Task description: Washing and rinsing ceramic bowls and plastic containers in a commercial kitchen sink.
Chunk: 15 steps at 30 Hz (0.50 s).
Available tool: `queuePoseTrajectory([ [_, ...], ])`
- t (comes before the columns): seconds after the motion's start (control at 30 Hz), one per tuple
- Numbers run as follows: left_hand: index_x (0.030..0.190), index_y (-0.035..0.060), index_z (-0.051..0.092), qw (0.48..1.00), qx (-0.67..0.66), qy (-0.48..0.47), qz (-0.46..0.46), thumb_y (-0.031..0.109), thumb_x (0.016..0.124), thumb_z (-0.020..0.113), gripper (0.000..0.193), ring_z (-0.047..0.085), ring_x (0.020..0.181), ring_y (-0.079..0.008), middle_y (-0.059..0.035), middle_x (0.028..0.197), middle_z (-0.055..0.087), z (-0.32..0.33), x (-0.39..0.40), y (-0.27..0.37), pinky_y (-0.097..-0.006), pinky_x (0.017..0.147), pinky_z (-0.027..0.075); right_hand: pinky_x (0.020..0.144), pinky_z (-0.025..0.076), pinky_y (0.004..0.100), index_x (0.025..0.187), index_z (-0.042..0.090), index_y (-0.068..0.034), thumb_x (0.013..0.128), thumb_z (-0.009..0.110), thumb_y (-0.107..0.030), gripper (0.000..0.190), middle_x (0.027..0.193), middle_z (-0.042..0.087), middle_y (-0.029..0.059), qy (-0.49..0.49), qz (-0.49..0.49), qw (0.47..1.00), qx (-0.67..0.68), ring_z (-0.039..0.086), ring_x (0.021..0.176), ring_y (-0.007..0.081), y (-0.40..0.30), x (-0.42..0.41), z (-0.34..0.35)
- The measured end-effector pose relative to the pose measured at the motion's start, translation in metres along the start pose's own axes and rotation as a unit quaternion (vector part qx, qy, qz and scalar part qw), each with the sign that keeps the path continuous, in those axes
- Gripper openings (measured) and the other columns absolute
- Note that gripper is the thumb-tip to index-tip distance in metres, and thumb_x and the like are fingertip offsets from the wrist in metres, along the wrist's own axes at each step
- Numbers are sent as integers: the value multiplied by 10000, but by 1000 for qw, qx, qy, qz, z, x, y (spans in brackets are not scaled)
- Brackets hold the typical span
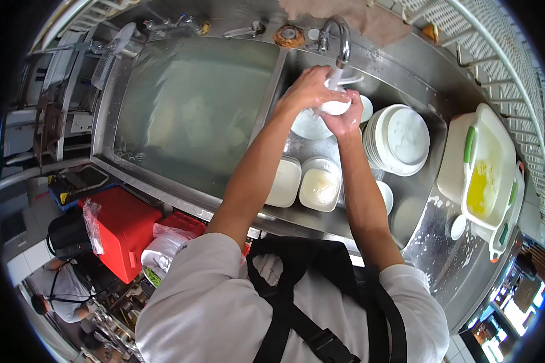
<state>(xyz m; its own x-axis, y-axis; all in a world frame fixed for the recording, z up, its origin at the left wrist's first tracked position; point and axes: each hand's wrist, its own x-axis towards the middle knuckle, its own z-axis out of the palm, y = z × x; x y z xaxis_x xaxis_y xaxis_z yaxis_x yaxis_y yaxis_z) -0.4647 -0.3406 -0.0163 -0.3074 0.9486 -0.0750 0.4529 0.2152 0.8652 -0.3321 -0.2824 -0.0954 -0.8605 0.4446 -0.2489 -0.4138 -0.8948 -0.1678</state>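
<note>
Under the running water of a chrome gooseneck faucet (344,41), both hands hold a small white dish (336,107), probably a bowl. My left hand (309,90) grips it from the left, with the thumb across it. My right hand (345,119) supports it from the right and below; the fingers partly hide its shape. Beneath them in the steel sink basin (295,147) lies a white plate (309,125). A stack of white plates (407,136) stands right of my right forearm. Two square white dishes (320,190) (285,183) sit near the front wall.
On the left is a wide basin of cloudy water (195,113). A white tub with yellow soapy liquid (481,190) stands on the right counter beside a small white cup (457,227). A white wire rack (504,68) overhangs the right. Behind, left, are a red box (122,227) and another person (68,290).
</note>
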Motion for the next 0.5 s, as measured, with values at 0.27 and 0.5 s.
queuePoseTrajectory([
  [0.27,1053,36,678,999,10,34,-26,354,730,832,479,688,960,-265,-152,1051,704,10,9,-16,-393,859,532,955,447,595,1376,495,-121,811,457,-395,629,1275,596,127,38,-39,998,-22,574,1158,330,5,-2,-6],
  [0.5,1132,18,606,976,-184,115,-29,444,744,820,614,651,1004,-307,-172,1071,672,29,4,-18,-402,856,515,832,512,388,1246,519,-77,1034,385,-281,323,1163,622,104,72,-60,980,-177,605,1055,244,-11,11,40],
])
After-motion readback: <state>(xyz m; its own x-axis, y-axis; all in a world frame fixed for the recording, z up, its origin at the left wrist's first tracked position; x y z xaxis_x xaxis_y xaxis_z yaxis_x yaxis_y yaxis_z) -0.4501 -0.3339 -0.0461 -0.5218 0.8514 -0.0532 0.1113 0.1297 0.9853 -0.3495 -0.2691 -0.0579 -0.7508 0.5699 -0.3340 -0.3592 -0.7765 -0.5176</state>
